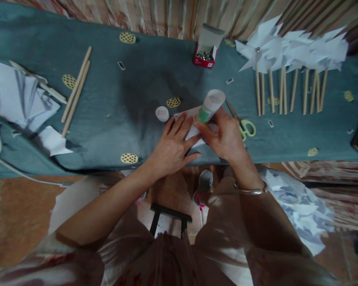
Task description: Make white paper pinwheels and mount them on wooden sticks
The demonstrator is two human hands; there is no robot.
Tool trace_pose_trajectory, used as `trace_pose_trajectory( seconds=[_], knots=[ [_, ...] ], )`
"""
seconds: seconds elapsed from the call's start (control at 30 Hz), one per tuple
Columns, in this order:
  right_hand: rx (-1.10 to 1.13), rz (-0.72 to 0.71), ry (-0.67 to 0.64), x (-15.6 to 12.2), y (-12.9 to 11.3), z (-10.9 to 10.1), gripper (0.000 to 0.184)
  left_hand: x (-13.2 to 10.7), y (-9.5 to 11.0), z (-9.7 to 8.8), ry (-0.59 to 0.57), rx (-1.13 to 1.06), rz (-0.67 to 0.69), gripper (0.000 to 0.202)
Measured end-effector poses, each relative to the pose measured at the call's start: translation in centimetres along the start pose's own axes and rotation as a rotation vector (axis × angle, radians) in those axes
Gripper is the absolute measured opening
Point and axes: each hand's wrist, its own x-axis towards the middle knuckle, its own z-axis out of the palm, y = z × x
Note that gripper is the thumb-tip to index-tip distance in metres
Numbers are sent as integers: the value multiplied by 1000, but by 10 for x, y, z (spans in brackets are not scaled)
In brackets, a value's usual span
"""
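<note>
A white-and-green glue stick [210, 105] is gripped in my right hand [227, 136], tilted, its lower end down at a folded piece of white paper [193, 132] near the table's front edge. Fingers of my left hand [172, 149] lie stretched out over the paper and press on its left part. Part of the paper is hidden under both hands. Just left of it sits a round white cap [162, 114]. Scissors with light green handles [247, 128] lie beside my right hand, partly covered by it.
Paper pinwheels on sticks [295, 51] lie at the right. A red box of metal pins [205, 57] stands open at the back. Two wooden sticks [77, 89] and white paper sheets [20, 89] are at the left, with a white cable [26, 173]. A bag of paper pieces [298, 202] sits below right.
</note>
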Motion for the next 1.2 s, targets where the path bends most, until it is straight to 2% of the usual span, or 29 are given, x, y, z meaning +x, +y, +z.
trace_pose_trajectory(
  seconds=[0.17, 0.63, 0.83, 1.2],
  knots=[
    [4, 25, 1, -3, 3, 0, 44, -1, -1, 1, 8, -4, 2, 53],
    [4, 21, 26, -7, 9, -4, 35, -1, -1, -1, 6, -6, 2, 54],
    [22, 27, 64, -7, 13, -3, 41, -1, -1, -1, -8, -6, -8, 54],
    [69, 25, 65, 0, 12, 0, 39, -1, 0, -1, 5, 12, -2, 52]
  ],
)
